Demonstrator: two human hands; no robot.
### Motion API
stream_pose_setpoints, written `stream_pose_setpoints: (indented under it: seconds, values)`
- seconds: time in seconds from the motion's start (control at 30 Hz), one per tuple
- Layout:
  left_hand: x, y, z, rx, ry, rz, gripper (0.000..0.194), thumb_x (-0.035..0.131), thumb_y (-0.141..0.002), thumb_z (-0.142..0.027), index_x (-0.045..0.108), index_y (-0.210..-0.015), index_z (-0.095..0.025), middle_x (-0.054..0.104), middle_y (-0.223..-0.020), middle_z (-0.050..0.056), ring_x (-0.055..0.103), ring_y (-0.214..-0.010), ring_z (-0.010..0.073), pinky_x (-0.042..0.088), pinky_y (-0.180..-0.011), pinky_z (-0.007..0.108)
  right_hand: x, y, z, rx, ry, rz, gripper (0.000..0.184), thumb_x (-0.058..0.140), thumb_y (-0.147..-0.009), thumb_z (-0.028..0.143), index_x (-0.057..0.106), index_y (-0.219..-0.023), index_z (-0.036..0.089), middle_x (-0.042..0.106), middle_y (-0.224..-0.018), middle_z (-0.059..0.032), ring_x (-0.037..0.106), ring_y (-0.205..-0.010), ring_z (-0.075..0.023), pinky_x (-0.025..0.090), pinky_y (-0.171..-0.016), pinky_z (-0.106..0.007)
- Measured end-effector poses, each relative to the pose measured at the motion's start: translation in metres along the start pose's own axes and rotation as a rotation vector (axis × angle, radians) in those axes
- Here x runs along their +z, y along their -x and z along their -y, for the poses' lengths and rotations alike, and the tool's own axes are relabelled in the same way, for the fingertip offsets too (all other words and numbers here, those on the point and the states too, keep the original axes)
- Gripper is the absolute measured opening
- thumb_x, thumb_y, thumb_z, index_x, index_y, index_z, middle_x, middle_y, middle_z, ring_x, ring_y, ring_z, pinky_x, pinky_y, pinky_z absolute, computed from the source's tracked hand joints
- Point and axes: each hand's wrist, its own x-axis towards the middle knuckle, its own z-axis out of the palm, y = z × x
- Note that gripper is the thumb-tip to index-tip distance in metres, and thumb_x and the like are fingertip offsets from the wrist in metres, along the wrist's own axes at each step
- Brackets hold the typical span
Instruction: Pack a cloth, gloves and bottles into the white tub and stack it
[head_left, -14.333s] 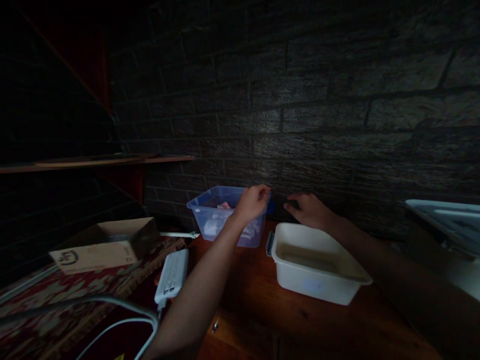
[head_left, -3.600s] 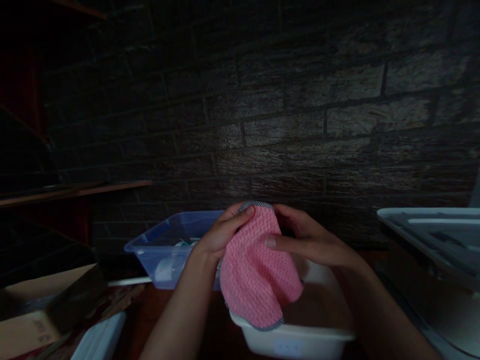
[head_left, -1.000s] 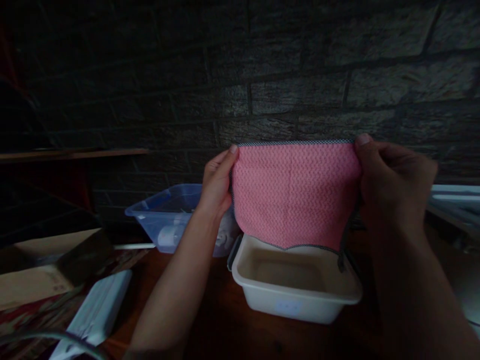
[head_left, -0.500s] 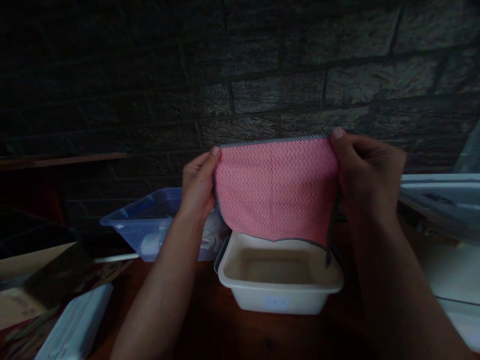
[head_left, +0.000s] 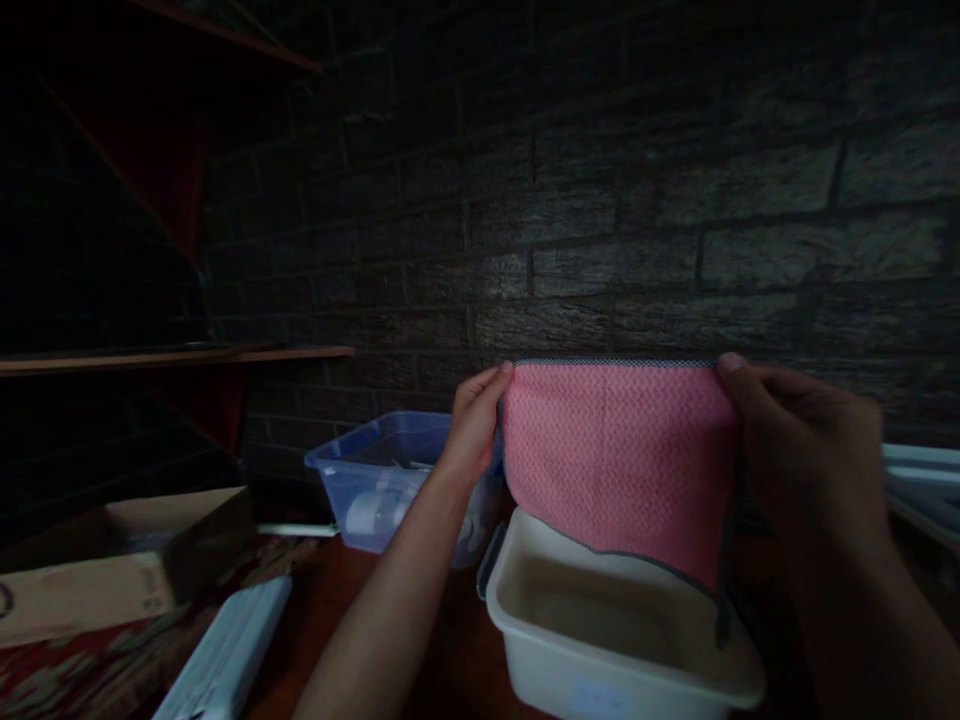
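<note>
I hold a pink waffle-weave cloth with a dark stitched edge, stretched flat in the air. My left hand pinches its top left corner and my right hand pinches its top right corner. The cloth hangs just above a white plastic tub that holds cloudy water, its lower edge over the tub's opening. The room is dim.
A blue translucent bin with small items stands left of the tub on a wooden table. A cardboard box, a white flat device and a patterned rug lie at left. A dark brick wall is behind; a shelf at left.
The cloth came out bunched and is now spread between both hands. Since half a second ago the view has shifted, so the cloth and hands sit lower and further right.
</note>
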Motion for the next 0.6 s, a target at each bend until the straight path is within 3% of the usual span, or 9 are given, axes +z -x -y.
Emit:
stream_pose_setpoints:
  seconds: [0.13, 0.33, 0.47, 0.6]
  values:
    - [0.000, 0.000, 0.002, -0.056, -0.032, 0.080, 0.029, 0.073, -0.088, -0.045, 0.077, -0.084, -0.016, 0.070, -0.084, 0.003, 0.058, -0.078, 0.0141, 0.042, -0.075, 0.024, 0.000, -0.001, -0.001, 0.064, -0.055, 0.030, 0.034, 0.074, -0.086, 0.049, 0.076, -0.082, 0.015, 0.050, -0.056, 0.0029, 0.038, -0.048, -0.0089, 0.027, -0.042, -0.023]
    - [0.001, 0.000, 0.013, -0.035, -0.254, 0.160, 0.032, 0.067, -0.091, -0.045, 0.074, -0.080, -0.016, 0.066, -0.078, 0.001, 0.054, -0.074, 0.0141, 0.039, -0.073, 0.025, 0.005, -0.005, -0.012, 0.124, -0.364, 0.227, 0.035, 0.077, -0.083, 0.050, 0.068, -0.072, 0.019, 0.053, -0.061, 0.0016, 0.041, -0.051, -0.0102, 0.032, -0.046, -0.024]
    - [0.001, -0.001, 0.020, -0.044, -0.313, 0.166, 0.030, 0.066, -0.091, -0.041, 0.073, -0.076, -0.016, 0.064, -0.073, 0.000, 0.053, -0.071, 0.0137, 0.038, -0.069, 0.026, 0.009, -0.006, -0.018, 0.148, -0.425, 0.319, 0.036, 0.074, -0.086, 0.051, 0.067, -0.072, 0.019, 0.054, -0.063, 0.0004, 0.045, -0.054, -0.0121, 0.034, -0.049, -0.025]
    - [0.005, 0.000, 0.021, -0.045, -0.381, 0.116, 0.018, 0.072, -0.085, -0.031, 0.076, -0.095, -0.017, 0.070, -0.088, 0.003, 0.059, -0.081, 0.0160, 0.041, -0.073, 0.026, 0.016, -0.001, -0.017, 0.233, -0.566, 0.401, 0.032, 0.074, -0.087, 0.046, 0.064, -0.072, 0.019, 0.053, -0.064, 0.0011, 0.047, -0.057, -0.0127, 0.038, -0.052, -0.025]
